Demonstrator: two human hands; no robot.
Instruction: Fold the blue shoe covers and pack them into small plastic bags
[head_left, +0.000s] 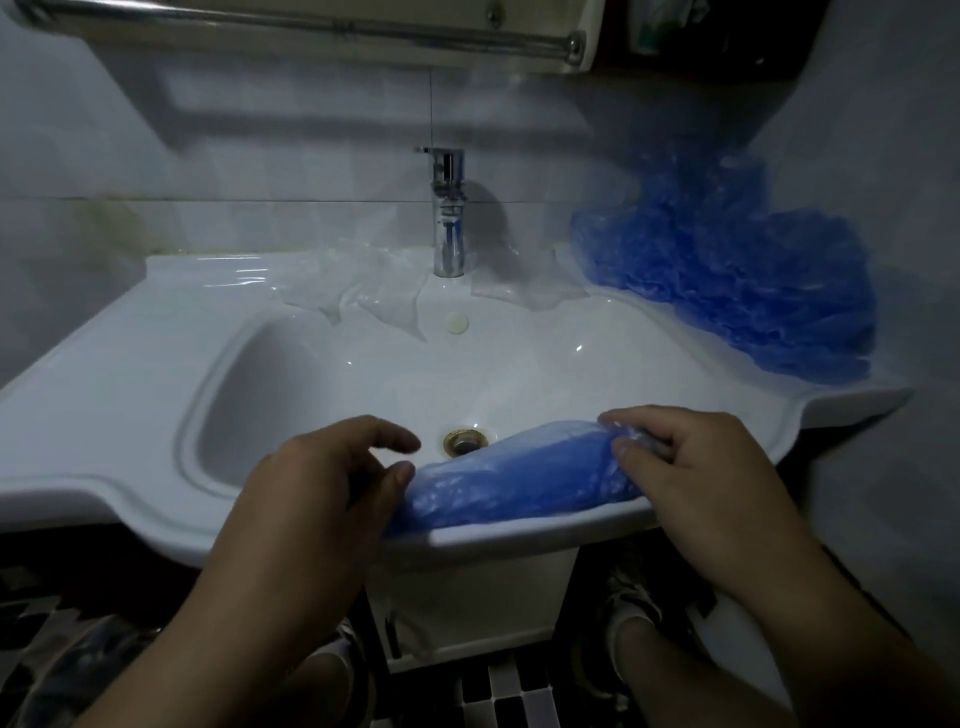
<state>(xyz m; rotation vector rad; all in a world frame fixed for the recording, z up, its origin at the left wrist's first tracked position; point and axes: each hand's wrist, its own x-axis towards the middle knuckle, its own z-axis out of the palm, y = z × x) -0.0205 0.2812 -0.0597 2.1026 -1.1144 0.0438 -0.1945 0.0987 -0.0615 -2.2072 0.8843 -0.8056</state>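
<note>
My right hand is pinching the blue shoe cover at the sink's front edge; my left hand, fingers apart, probably should be smoothing it flat.

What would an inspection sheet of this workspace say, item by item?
Surface: white sink used as worktop.
Job's things: one blue shoe cover lying along the front rim; pile of blue shoe covers at back right; clear plastic bags either side of the faucet.
Clutter: nothing seen.
Grippers: right hand pinches the cover's right end; left hand touches its left end with the thumb.
Cables: nothing seen.
Surroundings: tiled wall, towel rail above, patterned floor below.
</note>
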